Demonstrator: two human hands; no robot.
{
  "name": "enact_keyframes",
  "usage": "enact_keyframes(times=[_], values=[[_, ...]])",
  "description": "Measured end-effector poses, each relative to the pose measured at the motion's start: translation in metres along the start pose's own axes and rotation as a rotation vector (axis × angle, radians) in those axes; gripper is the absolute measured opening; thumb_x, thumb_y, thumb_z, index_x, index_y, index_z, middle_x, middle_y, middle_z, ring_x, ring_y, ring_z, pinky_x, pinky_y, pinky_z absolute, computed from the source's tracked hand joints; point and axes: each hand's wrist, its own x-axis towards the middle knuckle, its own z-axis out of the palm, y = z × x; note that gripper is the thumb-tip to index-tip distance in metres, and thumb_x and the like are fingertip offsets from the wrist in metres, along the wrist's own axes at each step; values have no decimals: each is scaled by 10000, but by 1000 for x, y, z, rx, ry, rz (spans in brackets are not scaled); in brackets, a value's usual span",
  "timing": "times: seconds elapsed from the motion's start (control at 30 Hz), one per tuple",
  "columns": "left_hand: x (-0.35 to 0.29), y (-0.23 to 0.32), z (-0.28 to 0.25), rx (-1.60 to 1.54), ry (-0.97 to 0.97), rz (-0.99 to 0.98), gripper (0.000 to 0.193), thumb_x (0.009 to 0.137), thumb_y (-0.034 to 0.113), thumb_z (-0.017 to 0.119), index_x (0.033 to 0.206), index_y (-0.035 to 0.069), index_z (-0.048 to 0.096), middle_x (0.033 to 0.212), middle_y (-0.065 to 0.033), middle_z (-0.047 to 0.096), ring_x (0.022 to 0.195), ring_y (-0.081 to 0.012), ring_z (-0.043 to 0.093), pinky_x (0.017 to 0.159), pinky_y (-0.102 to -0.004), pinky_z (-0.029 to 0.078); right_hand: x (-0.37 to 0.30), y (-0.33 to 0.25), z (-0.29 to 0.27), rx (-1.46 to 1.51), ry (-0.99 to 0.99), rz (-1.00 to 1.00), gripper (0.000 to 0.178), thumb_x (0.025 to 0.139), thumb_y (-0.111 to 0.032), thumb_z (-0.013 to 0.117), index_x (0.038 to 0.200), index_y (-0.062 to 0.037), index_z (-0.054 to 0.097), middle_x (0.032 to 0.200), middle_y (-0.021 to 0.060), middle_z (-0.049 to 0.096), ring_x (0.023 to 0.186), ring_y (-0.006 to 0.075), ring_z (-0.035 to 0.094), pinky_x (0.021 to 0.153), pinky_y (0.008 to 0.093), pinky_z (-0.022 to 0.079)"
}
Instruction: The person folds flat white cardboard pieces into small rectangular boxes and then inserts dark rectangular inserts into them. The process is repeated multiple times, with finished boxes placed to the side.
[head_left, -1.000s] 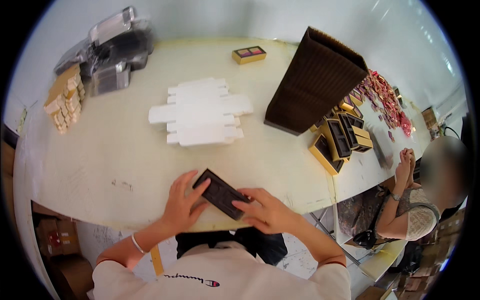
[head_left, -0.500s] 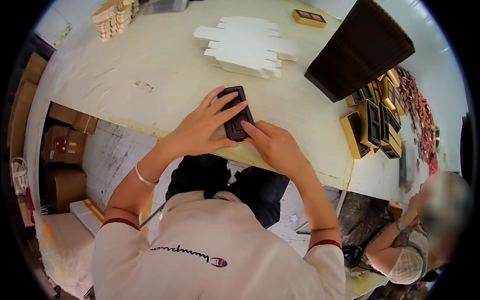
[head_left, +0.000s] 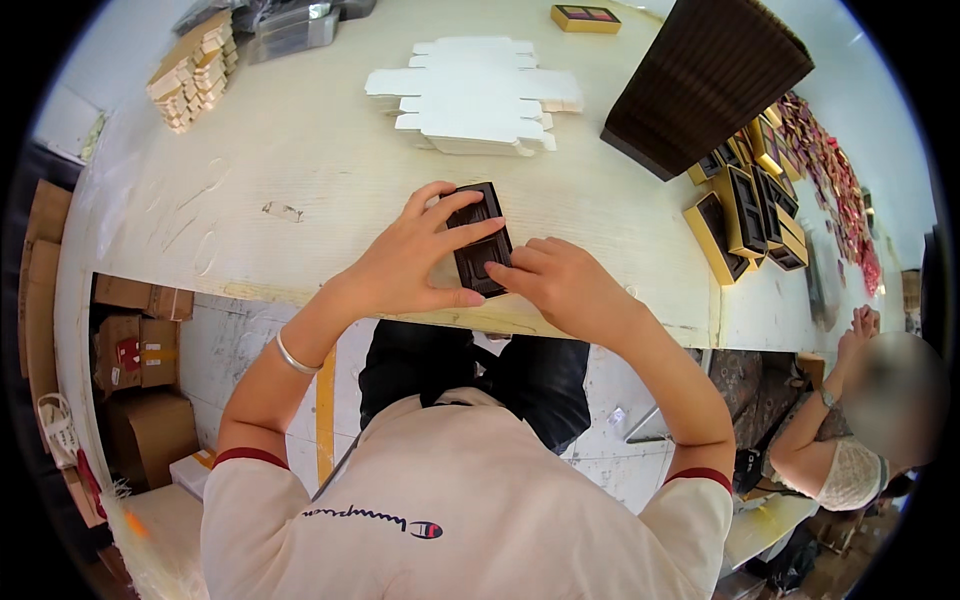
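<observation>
A black plastic tray (head_left: 484, 252) with moulded compartments lies near the front edge of the table, its long side running away from me. My left hand (head_left: 400, 258) spans it from the left, fingers over its far part and thumb by its near end, gripping it. From the right, my right hand (head_left: 568, 286) has its fingers curled, with one fingertip pressed onto the near compartment at the right edge. Beyond them lies a stack of flat white carton blanks (head_left: 475, 90). Further right leans a tall stack of nested dark trays (head_left: 705, 85).
Gold boxes with black inserts (head_left: 742, 215) are piled at the right, beside a heap of small red pieces (head_left: 840, 190). A gold box with coloured panels (head_left: 585, 18), a cardboard stack (head_left: 192, 75) and grey plastic packs (head_left: 295, 32) line the far side. A person (head_left: 845, 450) sits at right.
The whole view has shifted a little with my head. Both my hands stay on the black tray in nearly the same pose. The other person's hands have moved forward.
</observation>
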Motion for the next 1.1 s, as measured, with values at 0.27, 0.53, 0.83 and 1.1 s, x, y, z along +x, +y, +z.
enact_keyframes(times=[0.27,0.53,0.83,1.1], values=[[9,-9,-11,-108,-30,34,680,650,308,793,1284,178,585,1482,-161,329,1322,-395,324,1062,-466,339,12,5,-5,338,-122,120,279,783,-42,670,1061,-34,648,819,121,579,777,294,572,690,376,478],[12,-27,-24,-134,-146,103,706,639,347,810,1288,186,586,1482,-178,316,1312,-404,326,1053,-474,344,11,2,18,180,-51,112,367,736,-166,726,1068,-30,650,977,113,593,920,280,581,781,400,483],[-21,10,18,263,92,-136,531,867,345,599,1344,130,512,1475,-215,285,1296,-433,302,1038,-527,303,4,-52,67,-132,166,393,799,732,-468,698,1255,97,483,1442,241,340,1309,382,368,1057,478,332],[-11,18,20,155,156,-214,495,810,146,612,1301,144,546,1464,-186,305,1317,-410,284,1051,-512,274,2,-51,88,-214,380,490,665,729,-319,731,1240,44,510,1368,290,386,1266,401,399,1055,528,318]])
